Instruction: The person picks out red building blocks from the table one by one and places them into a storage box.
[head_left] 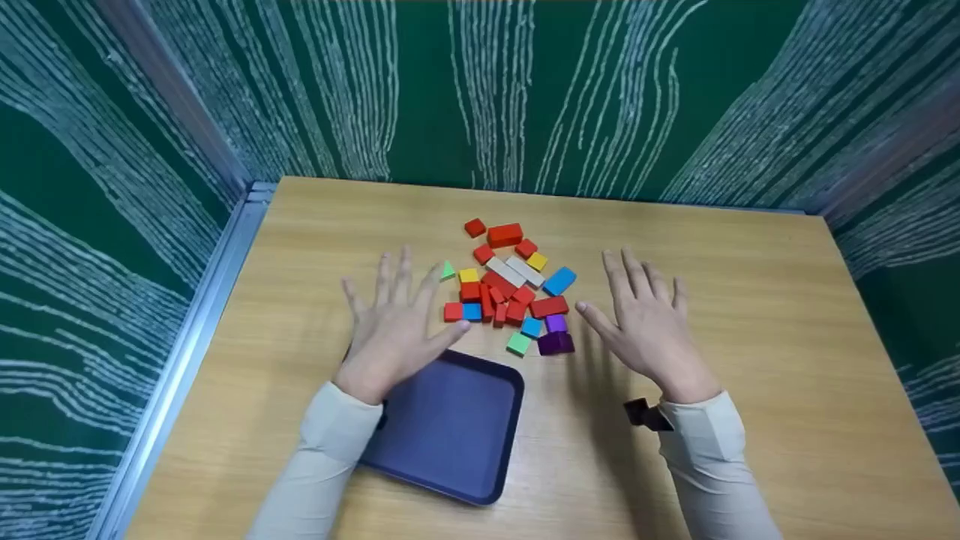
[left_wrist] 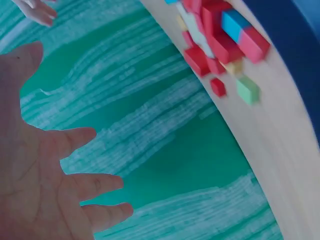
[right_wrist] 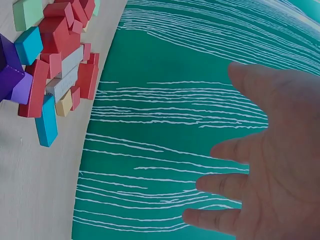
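Note:
Several coloured blocks lie heaped mid-table, among them a large red block [head_left: 505,235], a blue block [head_left: 559,281], a green triangular block [head_left: 448,271] and a dark purple block [head_left: 556,343]. My left hand [head_left: 394,326] hovers with spread fingers left of the heap, over a corner of a dark blue tray [head_left: 457,427]. On the heap's other side, my right hand [head_left: 649,326] is held above the table, fingers also spread. Neither hand holds anything. Both wrist views show a bare palm, the left palm [left_wrist: 35,175] and the right palm [right_wrist: 285,165], apart from the blocks.
The wooden table [head_left: 787,337] runs back to a green wall [head_left: 427,90] with white wavy lines. A metal rail [head_left: 187,322] borders the table's left side. A small black device [head_left: 646,414] sits at my right wrist.

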